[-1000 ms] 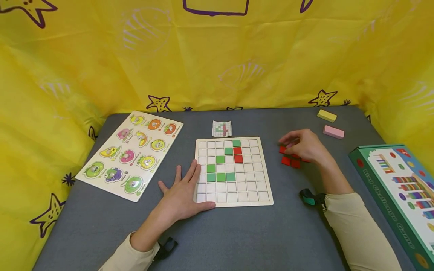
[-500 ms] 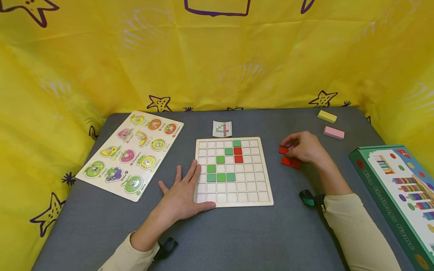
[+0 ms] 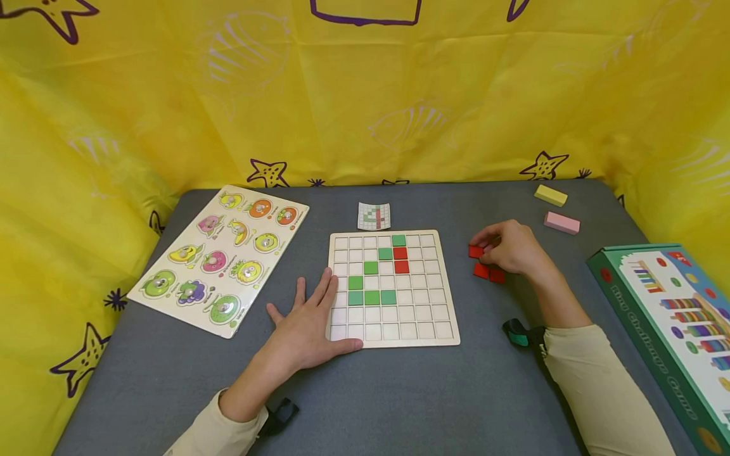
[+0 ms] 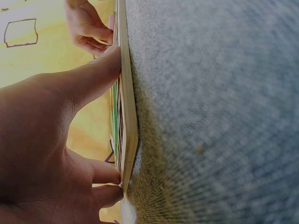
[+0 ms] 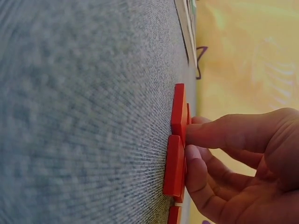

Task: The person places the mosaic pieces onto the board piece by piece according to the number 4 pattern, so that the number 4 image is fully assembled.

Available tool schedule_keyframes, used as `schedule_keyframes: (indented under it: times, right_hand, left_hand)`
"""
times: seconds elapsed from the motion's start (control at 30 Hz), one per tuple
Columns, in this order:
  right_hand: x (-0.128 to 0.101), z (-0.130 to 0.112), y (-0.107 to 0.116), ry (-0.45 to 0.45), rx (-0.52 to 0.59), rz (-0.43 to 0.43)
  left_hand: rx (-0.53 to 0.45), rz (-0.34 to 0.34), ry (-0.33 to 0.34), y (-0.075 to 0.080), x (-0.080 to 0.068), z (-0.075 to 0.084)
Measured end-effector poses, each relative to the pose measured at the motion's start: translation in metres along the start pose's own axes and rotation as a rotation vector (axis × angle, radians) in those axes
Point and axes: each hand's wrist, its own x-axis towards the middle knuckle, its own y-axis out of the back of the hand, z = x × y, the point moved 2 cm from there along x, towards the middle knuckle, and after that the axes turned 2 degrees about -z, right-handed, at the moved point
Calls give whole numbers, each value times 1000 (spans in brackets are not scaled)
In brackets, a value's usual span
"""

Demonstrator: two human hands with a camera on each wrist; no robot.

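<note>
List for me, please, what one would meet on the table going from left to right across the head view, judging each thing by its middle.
Fruit puzzle board → left hand → grid board → right hand → pink block → game box.

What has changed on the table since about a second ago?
The right hand has shifted slightly lower in the head view, over the loose red tiles; bits of red beneath it no longer show. Whether its grip holds one isn't clear. The left hand stays on the wooden grid board; its green tiles and the pattern card haven't moved.
</note>
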Motion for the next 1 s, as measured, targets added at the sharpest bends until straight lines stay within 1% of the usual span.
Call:
schedule_keyframes:
  times: [0.4,0.7,1.0]
  right_hand:
    - [-2,-4,0,16,-7,17]
    - [-4,-11,-3,-3,40,-14]
    - [-6,-19,-6,21,62,-20]
  left_hand:
    - [-2,-2,-6,0,0,0]
    - [3,0,-2,0,1,-1]
    - [6,2,3,0,0,0]
